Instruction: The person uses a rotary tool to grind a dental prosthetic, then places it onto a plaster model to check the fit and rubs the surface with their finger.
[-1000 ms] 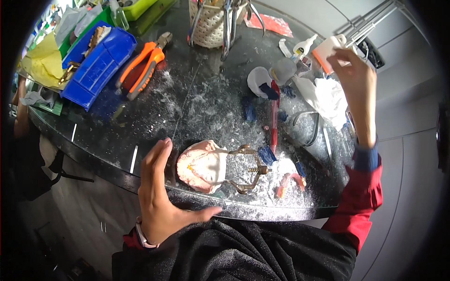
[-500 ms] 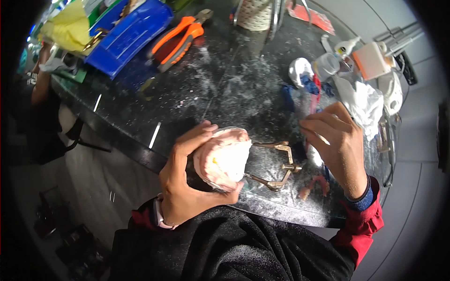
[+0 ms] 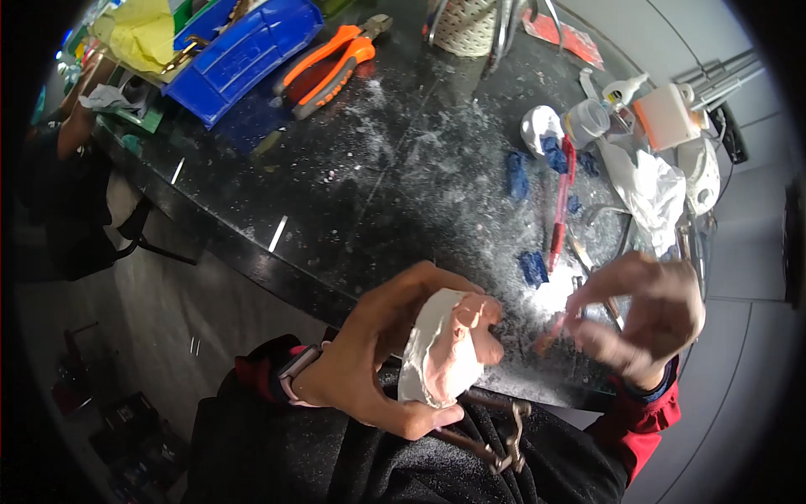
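My left hand (image 3: pixel 348 353) is closed round a pink-and-white dental cast (image 3: pixel 437 353), raised at the table's front edge and turned on its side, with a brass-coloured hinged metal frame (image 3: pixel 515 437) hanging below it over my dark-clad lap. My right hand (image 3: pixel 638 311) is blurred, fingers curved and apart, above the right front of the table beside a small pink curved piece (image 3: pixel 544 340), which it partly hides. A red stick-like tool (image 3: pixel 559 223) and crumpled dark-blue scraps (image 3: pixel 534 267) lie just behind.
Powder dusts the dark tabletop (image 3: pixel 336 210). Orange-handled pliers (image 3: pixel 332 71), a blue tray (image 3: pixel 239 63) and a basket of tools (image 3: pixel 462 25) are at the back; bottles (image 3: pixel 663 118) and white crumpled material (image 3: pixel 651 193) at the right. Another person's arm (image 3: pixel 71 126) shows far left.
My left hand took hold of the cast, lifted it toward me and tipped it, swinging the metal frame down. My right hand came from the back right to the front of the table.
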`<state>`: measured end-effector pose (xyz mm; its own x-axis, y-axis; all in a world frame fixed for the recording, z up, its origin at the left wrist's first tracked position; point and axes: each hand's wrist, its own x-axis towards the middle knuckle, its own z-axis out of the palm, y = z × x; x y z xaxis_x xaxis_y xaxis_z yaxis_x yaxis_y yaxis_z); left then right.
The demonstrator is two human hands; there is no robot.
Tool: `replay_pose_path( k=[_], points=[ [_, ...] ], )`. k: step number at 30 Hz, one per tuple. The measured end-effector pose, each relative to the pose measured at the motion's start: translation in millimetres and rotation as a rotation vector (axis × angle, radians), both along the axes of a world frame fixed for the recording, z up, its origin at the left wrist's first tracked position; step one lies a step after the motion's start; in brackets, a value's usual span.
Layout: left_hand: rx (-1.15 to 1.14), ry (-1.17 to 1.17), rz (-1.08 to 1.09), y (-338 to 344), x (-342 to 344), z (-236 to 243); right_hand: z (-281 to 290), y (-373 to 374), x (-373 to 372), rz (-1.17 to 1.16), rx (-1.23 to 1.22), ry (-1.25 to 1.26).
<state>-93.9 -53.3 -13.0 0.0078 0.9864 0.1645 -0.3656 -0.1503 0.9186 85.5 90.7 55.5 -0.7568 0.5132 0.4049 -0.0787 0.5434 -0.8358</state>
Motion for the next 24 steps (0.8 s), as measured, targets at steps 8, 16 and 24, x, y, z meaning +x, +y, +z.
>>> replay_pose_path(
  k=[8, 16, 24],
  points=[
    [-0.192, -0.375, -0.363, 1.5, 24.8, 2.3, -11.0, 4.3, 1.4, 0.456, 0.257, 0.134],
    [-0.261, -0.563, -0.407, -3.6, 31.7, 5.1, -11.7, -2.5, 0.4, 0.507, 0.151, 0.155],
    [-0.262, -0.547, -0.381, -4.8, 31.2, 13.9, -12.3, -3.9, -2.5, 0.536, 0.032, 0.175]
  ],
)
